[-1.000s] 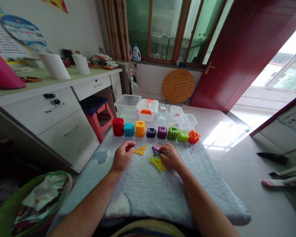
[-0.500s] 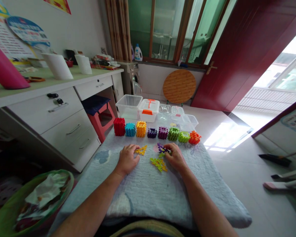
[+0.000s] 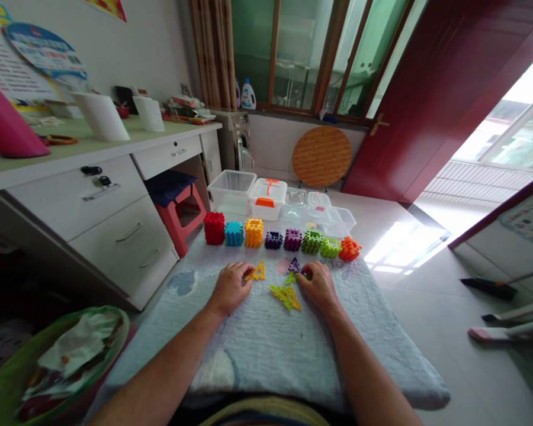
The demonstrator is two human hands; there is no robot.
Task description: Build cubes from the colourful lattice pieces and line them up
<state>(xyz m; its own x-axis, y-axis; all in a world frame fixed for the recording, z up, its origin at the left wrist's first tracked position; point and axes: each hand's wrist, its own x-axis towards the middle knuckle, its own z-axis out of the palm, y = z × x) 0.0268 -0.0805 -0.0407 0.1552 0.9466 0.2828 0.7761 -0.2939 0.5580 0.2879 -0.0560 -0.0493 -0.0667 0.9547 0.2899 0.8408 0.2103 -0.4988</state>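
My left hand [image 3: 230, 288] is closed, its fingertips pinching the corner of a yellow openwork triangle piece [image 3: 259, 271]. Across from it, my right hand [image 3: 318, 284] has curled fingers at the edge of a purple triangle piece [image 3: 294, 265]; the exact grip is partly hidden. A small green piece [image 3: 290, 277] lies just beside those fingertips. Below it, lime and yellow triangle pieces [image 3: 286, 297] rest in a loose heap on the cloth. Behind both hands stands a row of toothed block cubes, from a red one [image 3: 214, 228] at left to an orange one [image 3: 350, 249] at right.
Clear plastic boxes, among them a large open one [image 3: 232, 188] and a lidded one with orange clips [image 3: 269, 202], stand along the far edge of the cloth-covered table [image 3: 266, 349]. A stool [image 3: 177, 204] and a green waste basket [image 3: 115, 349] are at the left.
The purple triangle has turned and shows more plainly beside my right fingertips. The yellow triangle in my left hand has tilted more upright. The heap and the cubes stay put.
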